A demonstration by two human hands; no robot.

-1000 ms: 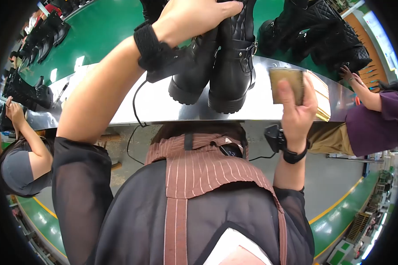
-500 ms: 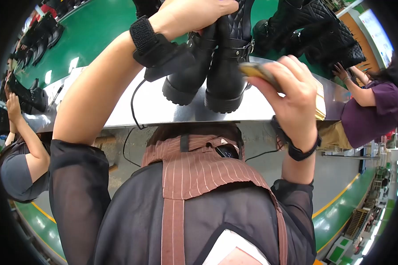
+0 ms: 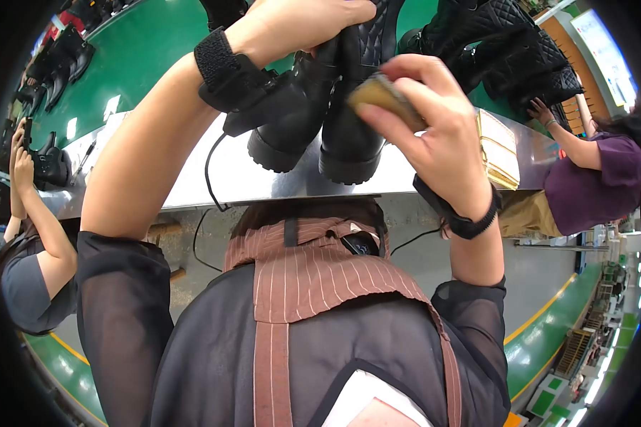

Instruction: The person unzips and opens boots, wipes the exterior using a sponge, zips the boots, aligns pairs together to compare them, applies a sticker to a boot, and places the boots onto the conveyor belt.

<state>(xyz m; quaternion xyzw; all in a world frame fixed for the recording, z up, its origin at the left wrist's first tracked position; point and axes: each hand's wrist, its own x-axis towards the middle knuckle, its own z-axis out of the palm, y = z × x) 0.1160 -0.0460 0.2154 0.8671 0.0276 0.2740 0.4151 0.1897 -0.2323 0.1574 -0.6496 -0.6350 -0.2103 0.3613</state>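
A pair of black boots stands upright on the metal-topped table, the left boot [image 3: 285,132] and the right boot [image 3: 352,146] side by side. Quilted panels cover the shaft of the right one. My left hand [image 3: 303,25] is closed around the boots' upper shafts, its fingertips partly hidden behind them. Between the thumb and fingers of my right hand [image 3: 434,124] is a yellow-brown sponge [image 3: 386,99], blurred by motion. It lies against or just in front of the right boot's ankle; contact is hard to make out.
More black boots [image 3: 520,57] stand at right, where a co-worker in purple [image 3: 595,178] has a hand on one. A stack of yellowish sheets [image 3: 500,149] lies near the table edge [image 3: 313,191]. Another co-worker [image 3: 35,263] works at left. Beyond runs a green surface [image 3: 149,57].
My right hand has moved left with the sponge, from beside the right boot to in front of its ankle. My left hand keeps its hold. The left co-worker's hands have shifted.
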